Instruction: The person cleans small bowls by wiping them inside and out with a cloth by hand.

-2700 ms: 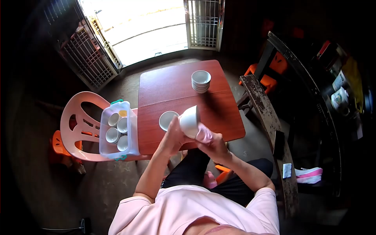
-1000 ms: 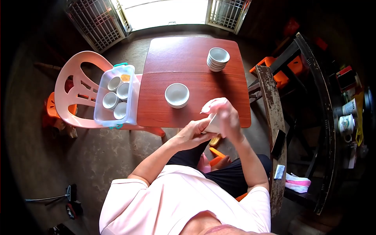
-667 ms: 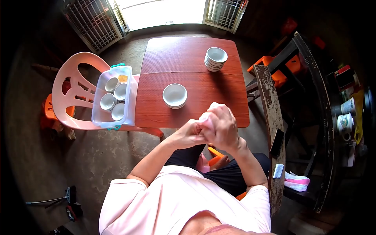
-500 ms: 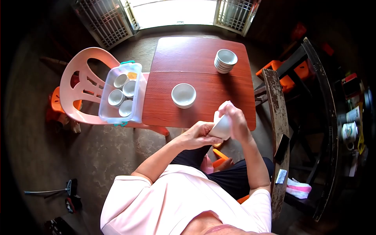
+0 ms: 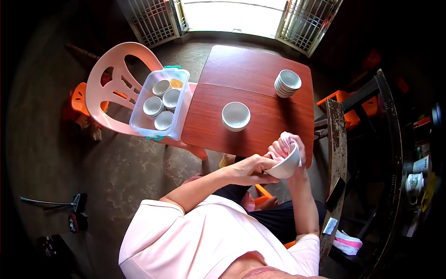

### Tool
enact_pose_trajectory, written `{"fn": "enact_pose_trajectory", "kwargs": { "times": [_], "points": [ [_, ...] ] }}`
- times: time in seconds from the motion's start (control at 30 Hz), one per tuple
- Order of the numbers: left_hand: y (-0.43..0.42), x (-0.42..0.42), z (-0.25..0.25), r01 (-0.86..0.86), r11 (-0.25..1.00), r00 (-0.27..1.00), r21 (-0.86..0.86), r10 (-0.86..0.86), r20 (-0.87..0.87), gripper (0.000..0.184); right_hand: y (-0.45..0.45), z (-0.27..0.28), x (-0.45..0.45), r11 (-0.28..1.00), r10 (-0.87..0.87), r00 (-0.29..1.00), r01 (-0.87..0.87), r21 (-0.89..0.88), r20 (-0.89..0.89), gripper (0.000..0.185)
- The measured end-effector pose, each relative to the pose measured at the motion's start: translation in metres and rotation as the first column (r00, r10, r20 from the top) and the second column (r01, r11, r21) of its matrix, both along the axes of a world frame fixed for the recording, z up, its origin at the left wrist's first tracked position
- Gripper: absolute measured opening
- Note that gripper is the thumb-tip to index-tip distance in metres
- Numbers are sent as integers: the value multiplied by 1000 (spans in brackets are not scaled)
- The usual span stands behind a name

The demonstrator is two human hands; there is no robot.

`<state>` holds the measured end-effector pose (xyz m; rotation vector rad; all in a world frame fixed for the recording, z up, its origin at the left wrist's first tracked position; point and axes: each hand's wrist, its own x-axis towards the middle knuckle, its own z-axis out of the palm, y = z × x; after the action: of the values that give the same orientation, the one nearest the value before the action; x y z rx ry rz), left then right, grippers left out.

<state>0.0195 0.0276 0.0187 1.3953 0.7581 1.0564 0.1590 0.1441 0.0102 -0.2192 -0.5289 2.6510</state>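
A white bowl (image 5: 284, 168) is tilted on its side near the table's front right corner, between my hands. My left hand (image 5: 251, 168) grips its rim and underside from the left. Inside the bowl, my right hand (image 5: 291, 145) presses a pink cloth (image 5: 293, 139) against the wall. On the red-brown table (image 5: 213, 95) stand a short stack of white bowls (image 5: 236, 116) near the front and a taller stack (image 5: 287, 83) at the back right. A clear plastic box (image 5: 139, 122) left of the table holds several more bowls (image 5: 162, 121) and something yellow.
The box sits on a pink chair (image 5: 95, 88). Along the right runs a worn wooden bench (image 5: 337, 139) bearing a black phone-like object (image 5: 335, 193) and a pale packet (image 5: 330, 226). Orange stools (image 5: 80, 97) stand at both sides. A broom-like tool (image 5: 79, 202) lies lower left.
The view has swung, shifting the table rightward. The earlier held bowl has turned so that its inside faces up and right, with the cloth now in it. Both stacks stay in place on the table.
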Motion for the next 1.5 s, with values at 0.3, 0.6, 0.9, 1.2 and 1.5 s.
{"fn": "enact_pose_trajectory", "kwargs": {
  "times": [0.3, 0.6, 0.9, 1.2, 1.5],
  "points": [
    [19, -15, -12, 178, 971, 975, -159, -152, 163, 41, -23, 50, 5, -310, -712, 697, -195, 931, -91, 31],
    [12, -10, -9, 24, 999, 999, 49, -22, -45, 33, -4, -25, 2, 979, -116, 988, 130, -156, 99, 40],
    [16, -13, -11, 133, 978, 960, -162, -86, 268, 31, -10, 22, 11, 716, -481, 804, 129, 686, 351, 36],
    [16, -23, -5, 152, 984, 988, -95, -151, 20, 34, 3, 0, 10, 901, -296, 892, 141, 411, 342, 39],
    [7, -15, -12, 64, 978, 997, -197, -54, 52, 32, -6, -4, 4, 856, -431, 802, 219, 468, 413, 34]
  ]
}}
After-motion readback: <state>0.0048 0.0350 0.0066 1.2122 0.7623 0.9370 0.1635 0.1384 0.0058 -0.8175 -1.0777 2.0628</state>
